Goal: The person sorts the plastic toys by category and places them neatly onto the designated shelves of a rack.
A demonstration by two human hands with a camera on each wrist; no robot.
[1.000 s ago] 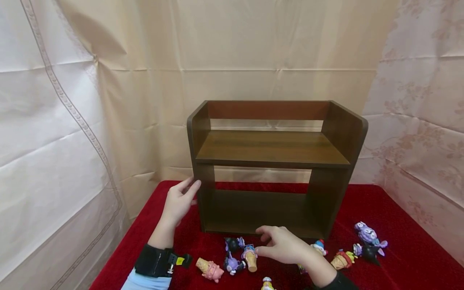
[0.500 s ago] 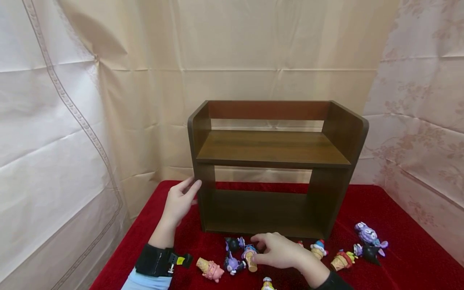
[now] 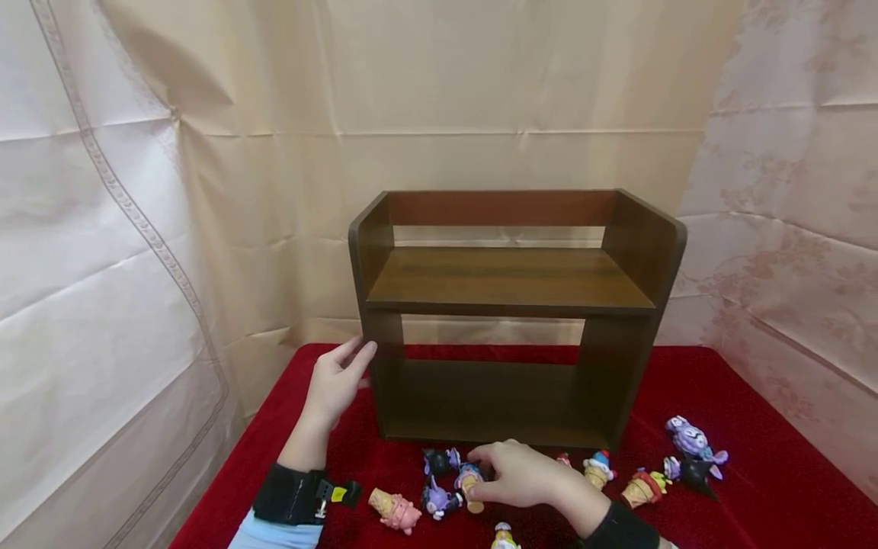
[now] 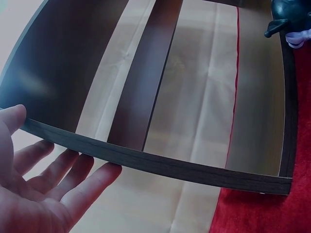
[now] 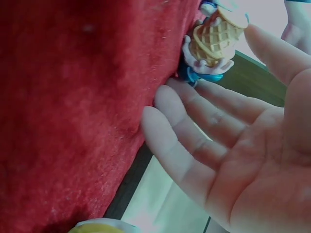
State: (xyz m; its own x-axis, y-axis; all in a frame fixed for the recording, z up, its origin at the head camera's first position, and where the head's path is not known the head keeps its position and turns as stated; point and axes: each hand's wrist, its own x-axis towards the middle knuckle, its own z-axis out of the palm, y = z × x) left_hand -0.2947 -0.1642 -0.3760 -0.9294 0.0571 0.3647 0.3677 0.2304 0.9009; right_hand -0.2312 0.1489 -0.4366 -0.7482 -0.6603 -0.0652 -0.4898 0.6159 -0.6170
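My left hand (image 3: 336, 385) rests at the left side panel of a dark brown wooden shelf (image 3: 511, 311). In the left wrist view, its fairly straight fingers (image 4: 92, 187) touch the panel edge. My right hand (image 3: 517, 474) is low in front of the shelf, at an ice-cream-cone figurine (image 3: 469, 482) with a blue and pink top, lying on the red cloth. The right wrist view shows this cone figurine (image 5: 214, 41) between the thumb, which is at its base, and the extended fingertips, near its top. Purple and black figurines (image 3: 439, 496) lie just left of it.
A pink cone figurine (image 3: 395, 511) lies near the left forearm. Right of the right hand are a blue-topped cone (image 3: 598, 470), a red-topped cone (image 3: 645, 488) and purple figurines (image 3: 693, 442). A yellow figurine (image 3: 504, 536) is at the front. Curtains (image 3: 521, 91) hang behind.
My right hand has moved left and down to the blue-and-pink-topped cone figurine, uncovering the blue-topped cone on the right. The left hand keeps its place at the shelf. The head view has shifted slightly.
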